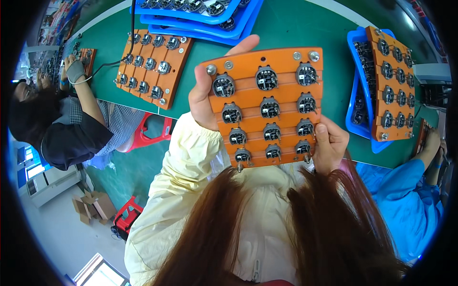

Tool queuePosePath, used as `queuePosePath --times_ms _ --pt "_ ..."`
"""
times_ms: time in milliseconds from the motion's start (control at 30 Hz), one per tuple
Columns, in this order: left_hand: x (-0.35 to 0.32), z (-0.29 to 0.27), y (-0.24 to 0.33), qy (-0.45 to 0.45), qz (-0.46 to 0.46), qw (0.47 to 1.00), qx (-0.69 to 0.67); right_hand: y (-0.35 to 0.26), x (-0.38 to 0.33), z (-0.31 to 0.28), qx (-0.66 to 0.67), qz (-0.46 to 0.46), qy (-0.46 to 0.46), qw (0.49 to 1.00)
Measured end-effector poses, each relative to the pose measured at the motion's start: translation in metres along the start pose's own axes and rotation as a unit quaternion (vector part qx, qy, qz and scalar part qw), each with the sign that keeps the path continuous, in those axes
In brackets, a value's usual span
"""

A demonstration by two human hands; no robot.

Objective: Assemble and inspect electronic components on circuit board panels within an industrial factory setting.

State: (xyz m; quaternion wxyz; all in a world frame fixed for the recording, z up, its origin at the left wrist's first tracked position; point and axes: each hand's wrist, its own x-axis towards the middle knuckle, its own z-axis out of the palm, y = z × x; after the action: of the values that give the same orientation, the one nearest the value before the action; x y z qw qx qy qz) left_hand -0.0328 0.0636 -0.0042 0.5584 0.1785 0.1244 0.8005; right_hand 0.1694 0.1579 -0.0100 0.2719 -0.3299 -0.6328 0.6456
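loose hair (210,224), lifted orange board (250,122)

stepped and smooth, studded with round black parts (266,78), it is raised at the green table's (305,28) edge: left hand (202,104) holding it with splayed fingers, seemingly from behind; right hand (330,147) pinching its lower right edge. blue trays (248,28) stand beyond; hair partly covers the pale jacket (179,176).

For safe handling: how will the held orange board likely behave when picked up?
The orange board is probably stiff: no sag shows between the left hand and right hand. The round black parts have no cover, so some might drop if tipped.
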Motion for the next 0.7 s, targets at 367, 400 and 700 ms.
queuePosePath --times_ms 367,400,700 --pt "0.002 -0.001 0.001 0.011 -0.008 1.0 0.016 -0.002 0.002 0.002 0.018 -0.019 -0.001 1.0" --pt "0.002 -0.001 0.001 0.008 -0.006 1.0 0.016 -0.002 0.002 0.004 0.044 -0.041 0.004 0.998" --pt "0.004 0.0 -0.001 0.001 0.001 1.0 -0.024 -0.01 0.0 -0.004 0.096 0.009 -0.042 0.994"
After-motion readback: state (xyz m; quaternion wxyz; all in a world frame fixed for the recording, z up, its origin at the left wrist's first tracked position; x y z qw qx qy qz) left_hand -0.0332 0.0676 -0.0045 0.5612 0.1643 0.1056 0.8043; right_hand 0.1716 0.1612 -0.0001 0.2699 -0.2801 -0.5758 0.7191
